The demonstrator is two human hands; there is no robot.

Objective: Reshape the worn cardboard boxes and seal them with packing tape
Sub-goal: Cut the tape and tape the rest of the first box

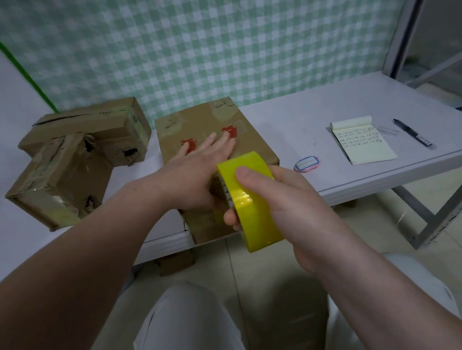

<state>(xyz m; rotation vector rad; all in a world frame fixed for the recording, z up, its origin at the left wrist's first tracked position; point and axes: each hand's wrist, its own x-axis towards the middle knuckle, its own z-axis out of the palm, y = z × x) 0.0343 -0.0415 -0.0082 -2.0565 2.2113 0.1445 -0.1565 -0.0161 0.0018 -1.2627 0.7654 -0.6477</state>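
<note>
A brown cardboard box [251, 141] with red marks on top stands at the table's front edge, its near side hanging slightly over. My left hand [195, 168] lies flat on the box top, fingers spread, pressing down. My right hand [282, 203] grips a yellow roll of packing tape [250, 202] held upright against the box's near right corner. Two worn, torn boxes sit to the left: a small one [57, 182] wrapped in tape in front, and a longer one [90, 126] behind it.
On the white table [333, 105], right of the box, lie a small pink and blue tag [307, 163], an open notepad [361, 140] and a black pen [411, 133]. A checked green curtain hangs behind. The table's metal frame [445, 214] stands at right. My knees are below.
</note>
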